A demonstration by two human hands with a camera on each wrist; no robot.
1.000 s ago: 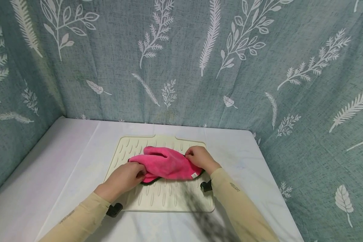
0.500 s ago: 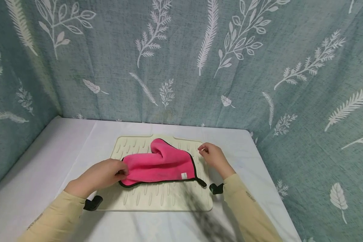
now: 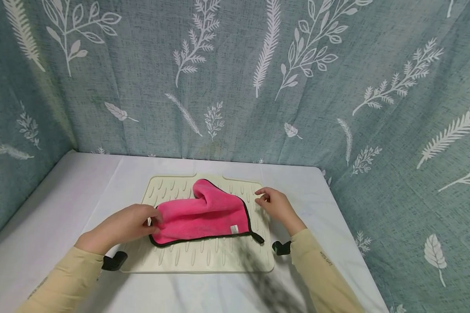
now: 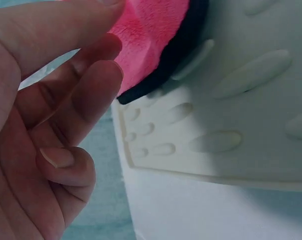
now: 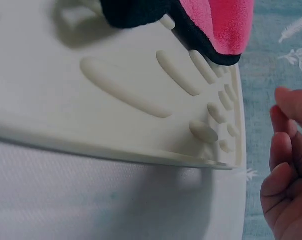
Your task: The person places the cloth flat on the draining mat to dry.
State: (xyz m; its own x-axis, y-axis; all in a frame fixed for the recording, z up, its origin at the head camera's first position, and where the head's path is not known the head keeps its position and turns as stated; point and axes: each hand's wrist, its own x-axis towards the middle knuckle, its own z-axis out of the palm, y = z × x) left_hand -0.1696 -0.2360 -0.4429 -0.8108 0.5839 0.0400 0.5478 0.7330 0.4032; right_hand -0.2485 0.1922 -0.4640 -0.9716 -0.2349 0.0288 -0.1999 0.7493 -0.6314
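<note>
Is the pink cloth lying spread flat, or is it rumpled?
Rumpled: the pink cloth has a raised fold near its far edge.

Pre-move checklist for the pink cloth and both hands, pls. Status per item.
1. Pink cloth within the outline of the cream mat in the head view: ok.
2. Cloth lying flat: not ok, its far side is bunched up in a raised fold.
3. Left hand gripping the cloth: cannot tell; it is at the left end, but the pinch is hidden.
4. Right hand free of the cloth: ok, apart from it.
5. White label unobstructed: ok.
</note>
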